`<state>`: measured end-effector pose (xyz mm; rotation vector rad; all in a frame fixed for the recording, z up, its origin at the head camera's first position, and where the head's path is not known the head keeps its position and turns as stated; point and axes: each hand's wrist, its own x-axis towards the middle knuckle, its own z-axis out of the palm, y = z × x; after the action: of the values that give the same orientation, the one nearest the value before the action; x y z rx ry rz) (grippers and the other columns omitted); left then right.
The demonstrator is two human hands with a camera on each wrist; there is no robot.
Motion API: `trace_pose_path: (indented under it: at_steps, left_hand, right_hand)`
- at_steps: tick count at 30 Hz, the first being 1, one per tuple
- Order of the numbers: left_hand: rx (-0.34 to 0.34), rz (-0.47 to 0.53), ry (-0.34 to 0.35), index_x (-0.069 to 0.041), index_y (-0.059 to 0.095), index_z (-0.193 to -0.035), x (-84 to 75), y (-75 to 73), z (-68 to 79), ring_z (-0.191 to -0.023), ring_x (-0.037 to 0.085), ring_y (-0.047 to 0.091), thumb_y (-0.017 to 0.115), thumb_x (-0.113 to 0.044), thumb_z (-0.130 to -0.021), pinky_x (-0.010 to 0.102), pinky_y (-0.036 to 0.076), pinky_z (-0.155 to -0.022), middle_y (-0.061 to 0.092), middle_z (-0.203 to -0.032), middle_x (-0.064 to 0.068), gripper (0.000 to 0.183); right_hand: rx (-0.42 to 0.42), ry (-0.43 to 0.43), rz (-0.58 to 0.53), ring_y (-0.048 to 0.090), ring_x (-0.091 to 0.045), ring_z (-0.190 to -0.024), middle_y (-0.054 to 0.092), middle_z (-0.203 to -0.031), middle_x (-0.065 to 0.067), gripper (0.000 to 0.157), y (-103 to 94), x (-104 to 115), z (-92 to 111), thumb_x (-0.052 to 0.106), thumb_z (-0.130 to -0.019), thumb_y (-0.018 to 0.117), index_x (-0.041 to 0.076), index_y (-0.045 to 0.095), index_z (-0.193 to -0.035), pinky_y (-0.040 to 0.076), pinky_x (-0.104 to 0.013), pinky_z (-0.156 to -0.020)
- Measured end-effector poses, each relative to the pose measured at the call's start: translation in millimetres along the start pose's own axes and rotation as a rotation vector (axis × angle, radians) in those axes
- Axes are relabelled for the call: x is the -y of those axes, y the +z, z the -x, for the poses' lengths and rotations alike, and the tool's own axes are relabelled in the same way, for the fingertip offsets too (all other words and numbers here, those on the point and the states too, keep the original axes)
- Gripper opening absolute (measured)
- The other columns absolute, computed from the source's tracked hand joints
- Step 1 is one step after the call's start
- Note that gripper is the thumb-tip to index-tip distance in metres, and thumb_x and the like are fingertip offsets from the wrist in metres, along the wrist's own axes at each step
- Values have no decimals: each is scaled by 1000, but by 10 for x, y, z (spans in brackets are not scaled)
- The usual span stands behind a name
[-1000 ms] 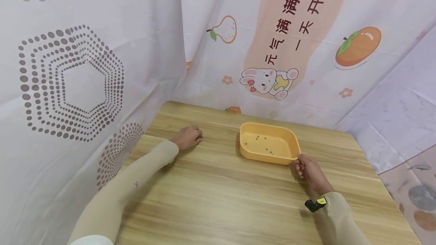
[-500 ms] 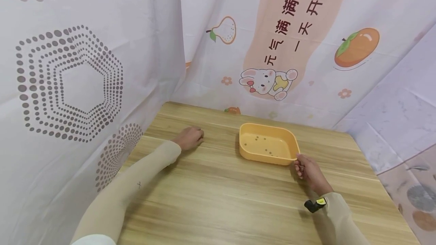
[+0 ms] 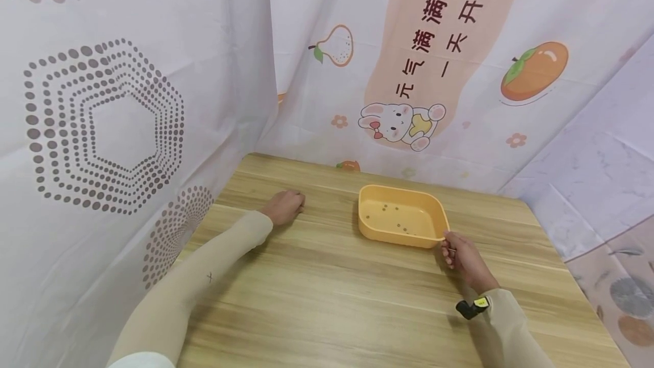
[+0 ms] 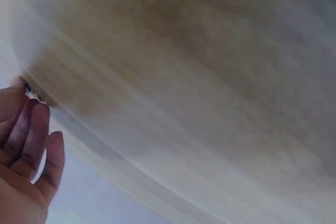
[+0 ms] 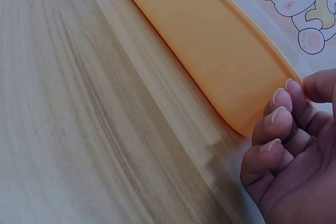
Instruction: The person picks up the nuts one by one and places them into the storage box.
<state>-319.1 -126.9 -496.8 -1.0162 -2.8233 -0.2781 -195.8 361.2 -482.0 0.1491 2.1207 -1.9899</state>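
Note:
A shallow yellow-orange plastic basket [image 3: 403, 240] with rounded corners stands at the far middle-right of the table. Several small dark round spots dot its floor; I cannot tell whether they are holes or small objects. At its near right corner my right hand [image 3: 467, 260] pinches the rim between thumb and forefinger, while the other fingers curl below, as the right wrist view shows against the basket's outer wall [image 5: 205, 51]. My left hand [image 3: 283, 208] is low at the table's far left, apart from the basket. In the left wrist view its thumb and fingertips pinch a tiny dark thing, mostly hidden.
The wooden table [image 3: 317, 288] is bounded by printed curtains on the left, at the back and on the right. The back curtain [image 3: 317, 101] hangs close behind the basket. A black device with a yellow label [image 3: 472, 307] sits on the right wrist.
My left hand has shifted very slightly to the right. The right hand keeps its pinch on the basket rim, and the basket stays in place.

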Motion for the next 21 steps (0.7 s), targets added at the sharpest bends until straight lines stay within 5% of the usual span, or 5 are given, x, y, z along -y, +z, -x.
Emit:
trace_pose_path:
  at_steps: [9,21]
  left_hand:
    - [38,-25,-35,-5,63,-93,-14,-47,4,-80,16,61,63,-19,-92,28,52,-74,62,-87,2,14]
    - [108,-185,-25,3,64,-103,-30,-23,-29,-87,24,64,61,-15,-94,32,54,-76,64,-95,12,21]
  right_hand:
    - [-30,-10,12,44,-10,-50,50,-66,2,44,-56,-123,-84,42,-100,44,0,49,-90,37,-24,-45]
    - [-34,-7,10,45,-10,-50,50,-66,3,43,-45,-122,-76,42,-100,44,1,49,-89,37,-24,-45]
